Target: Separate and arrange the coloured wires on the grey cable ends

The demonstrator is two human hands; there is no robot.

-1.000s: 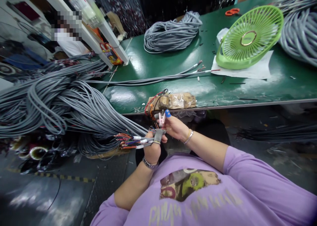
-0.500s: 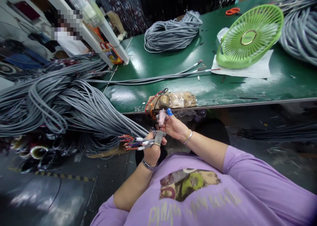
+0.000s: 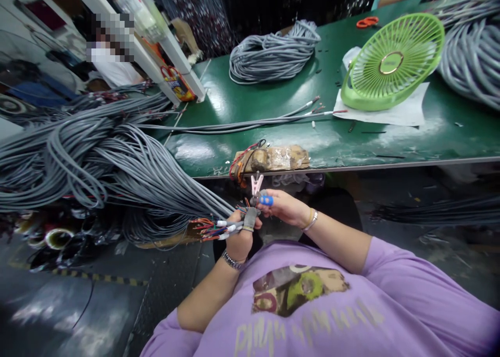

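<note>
My left hand (image 3: pixel 239 238) is closed round several grey cables (image 3: pixel 219 203). Their stripped ends show white collars and thin coloured wires (image 3: pixel 205 226). A grey cover (image 3: pixel 250 219) wraps a finger of this hand. Close beside it, my right hand (image 3: pixel 279 206) has its fingers pinched together at the lower end of a small pink clip (image 3: pixel 257 184), whose two arms point up in a V. A blue covering (image 3: pixel 266 199) is on one right finger. Fine wire tips stick up between the hands; whether the clip grips any of them cannot be made out.
A wooden block (image 3: pixel 289 158) with red and black leads lies at the edge of the green table (image 3: pixel 219 101). A cable coil (image 3: pixel 273 54), a green fan (image 3: pixel 390 62) and orange scissors (image 3: pixel 367 22) stand behind. Cable bundles (image 3: pixel 78 154) fill the left. Other people are farther off.
My right hand has turned and its fingers have come down beside the left hand. The pink clip, blurred before, now shows its arms upward. The left hand keeps its hold on the cables.
</note>
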